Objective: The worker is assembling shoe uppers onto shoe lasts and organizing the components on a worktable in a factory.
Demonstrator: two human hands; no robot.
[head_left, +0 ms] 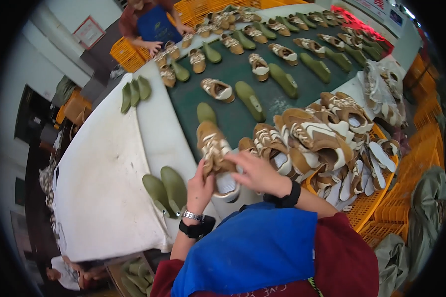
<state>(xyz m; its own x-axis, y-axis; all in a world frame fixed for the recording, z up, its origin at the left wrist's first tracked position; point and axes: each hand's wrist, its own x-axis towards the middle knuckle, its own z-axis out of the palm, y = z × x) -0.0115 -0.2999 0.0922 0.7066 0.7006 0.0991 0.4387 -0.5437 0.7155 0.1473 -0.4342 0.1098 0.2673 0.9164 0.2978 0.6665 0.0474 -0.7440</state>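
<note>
A brown-and-cream lace-up sneaker (212,141) is in front of me at the near edge of the green surface, its opening toward me and a pale insole showing inside. My left hand (200,192) is closed on the shoe's left side near the collar. At the right of the opening, my right hand (260,173) has its thumb and fingers on the collar edge; what the fingertips pinch is partly hidden. Just beyond the toe lies a green shoe last (206,113). A pair of green lasts (168,190) rests on the white table to the left of my left hand.
Rows of sneakers and green lasts cover the green belt (188,106). Sneakers (314,136) are heaped on my right, above an orange crate (364,210) holding shoes and white insoles. Several lasts (135,93) lie on the white table (101,168). A co-worker (153,24) handles shoes at the far left.
</note>
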